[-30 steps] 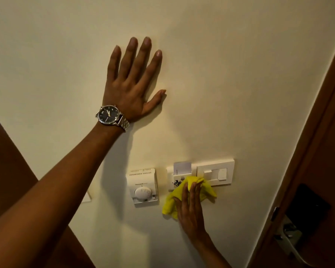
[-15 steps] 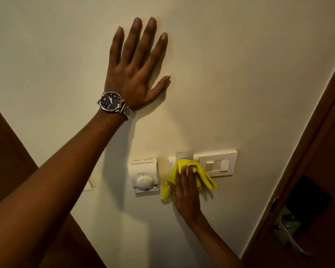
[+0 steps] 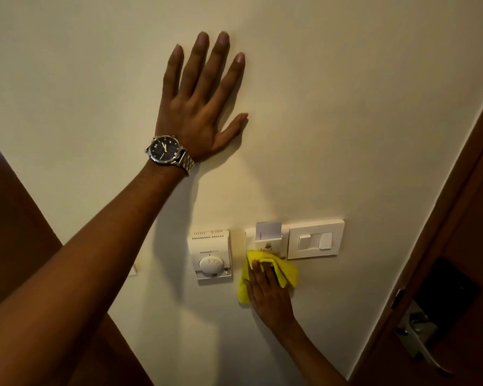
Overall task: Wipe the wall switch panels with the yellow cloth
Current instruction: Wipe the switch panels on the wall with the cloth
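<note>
My right hand [image 3: 268,295] presses the yellow cloth [image 3: 286,270] flat against the wall, at the lower edge of the key-card holder panel [image 3: 265,240], which has a white card stuck in its top slot. To its right sits a white switch panel [image 3: 315,240] with two rockers, uncovered. Left of the cloth is a white thermostat [image 3: 211,257] with a round dial. My left hand [image 3: 201,107], wearing a wristwatch, lies flat with fingers spread on the bare wall well above the panels.
A brown wooden door [image 3: 463,274] with a metal lever handle [image 3: 418,338] and a dark lock plate stands at the right. Brown wood panelling [image 3: 17,224] fills the lower left behind my left forearm.
My right hand slid the cloth down from over the card holder to its lower edge, uncovering the holder's face. My left hand stays planted on the wall.
</note>
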The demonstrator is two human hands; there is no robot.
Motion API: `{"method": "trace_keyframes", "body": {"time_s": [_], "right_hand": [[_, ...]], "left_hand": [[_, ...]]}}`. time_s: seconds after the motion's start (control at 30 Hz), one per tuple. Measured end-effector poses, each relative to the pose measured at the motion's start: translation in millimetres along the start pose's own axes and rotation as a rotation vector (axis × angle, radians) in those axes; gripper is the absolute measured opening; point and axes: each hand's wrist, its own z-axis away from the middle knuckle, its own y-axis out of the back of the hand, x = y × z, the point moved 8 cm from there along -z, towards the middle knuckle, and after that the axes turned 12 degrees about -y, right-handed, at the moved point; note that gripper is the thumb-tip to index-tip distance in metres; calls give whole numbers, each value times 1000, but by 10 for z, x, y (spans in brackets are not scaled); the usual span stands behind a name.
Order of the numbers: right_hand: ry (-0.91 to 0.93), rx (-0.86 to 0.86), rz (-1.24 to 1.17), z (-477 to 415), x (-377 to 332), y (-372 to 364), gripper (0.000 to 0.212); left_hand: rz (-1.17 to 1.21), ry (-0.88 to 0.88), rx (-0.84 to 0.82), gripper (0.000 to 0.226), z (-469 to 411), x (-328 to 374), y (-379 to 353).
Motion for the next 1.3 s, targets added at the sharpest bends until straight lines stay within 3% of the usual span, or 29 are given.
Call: {"method": "trace_keyframes", "body": {"time_s": [0.17, 0.37, 0.5, 0.67, 0.83, 0.97, 1.1, 1.3], "right_hand": [[-84, 159, -86, -489, -166, 207, 66], [-33, 89, -14, 45, 93, 17, 61], [-223, 155, -185, -337, 124, 133, 68], [-128, 144, -85, 4, 143, 82, 68], [-274, 182, -143, -391, 121, 117, 73], [-113, 130, -4, -108, 107, 85, 62], [-189, 147, -58, -343, 28, 161, 68], [-117, 95, 35, -126, 9, 91, 79]], "left_hand": [[-22, 1, 25, 77, 7, -5, -30], [2, -2, 18, 75, 15, 9, 7], [-5, 6, 31, 75, 25, 3, -30], [18, -1, 9, 74, 4, 15, 21], [-6, 19, 26, 74, 2, -8, 21], [8, 2, -2, 75, -11, 11, 26], [7, 6, 26, 75, 20, 33, 12], [5, -14, 35, 77, 1, -9, 3]]}}
